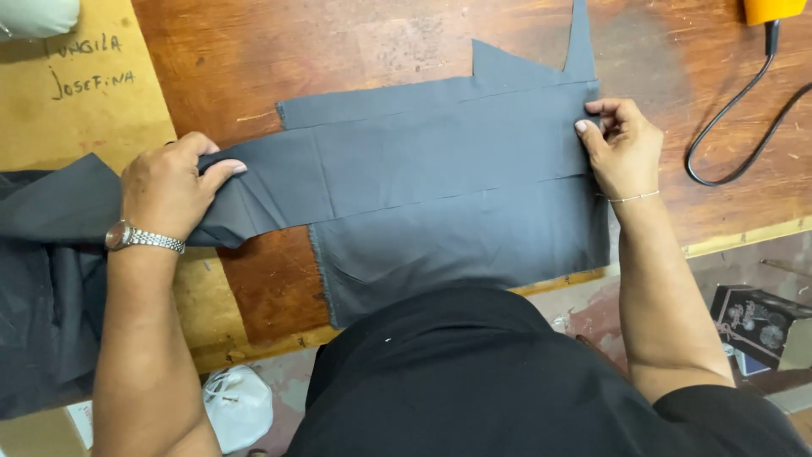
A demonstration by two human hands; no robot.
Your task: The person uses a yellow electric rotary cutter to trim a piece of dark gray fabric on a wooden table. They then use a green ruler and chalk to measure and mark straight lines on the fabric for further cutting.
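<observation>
— On the worn reddish-brown wooden worktop point(254, 51), what lies there?

— Grey cut fabric point(440, 195), spread flat. The left hand point(169, 190) pinches its left strip; the right hand point(624, 148) grips its right edge, fingers curled.

— And around it?

— A black cable point(736, 127) at right; below, a speckled floor point(584, 313) with a white bag point(237, 406).

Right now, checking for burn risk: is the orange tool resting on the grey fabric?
No: the orange tool sits on bare wooden table, apart from the grey fabric.

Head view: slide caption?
Left hand and right hand grip opposite ends of a grey cloth strip laid over cloth on a wooden table.
</observation>
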